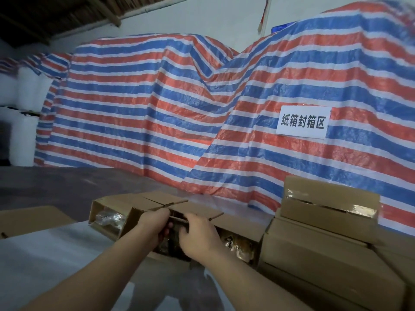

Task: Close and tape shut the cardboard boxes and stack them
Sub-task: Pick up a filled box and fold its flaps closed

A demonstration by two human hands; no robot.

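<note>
We have both hands at the open cardboard box (143,212) that lies just in front of us on the desk (45,254), whose surface is covered with a pale sheet. Our left hand (155,227) curls its fingers over the edge of a near top flap and grips it. Our right hand (199,236) sits just beside it, fingers bent down over the neighbouring flap edge and into the opening. The two hands are nearly touching. The box's far flaps (164,198) stand partly raised, with a gap between them, so the top is not yet closed. Through the open left end we can make out something wrapped in clear plastic (110,217), and brownish contents (238,243) show under the right side; we cannot tell what they are.

To the right, touching or just beside this box, stands a stack of closed cardboard boxes (314,254); the top box (330,205) shows glossy clear tape across its side. A flat piece of cardboard (33,218) lies at the left edge. Behind everything a red, white and blue striped tarpaulin (157,108) drapes over tall heaps, with a white paper sign (302,122) bearing black characters fixed to it.
</note>
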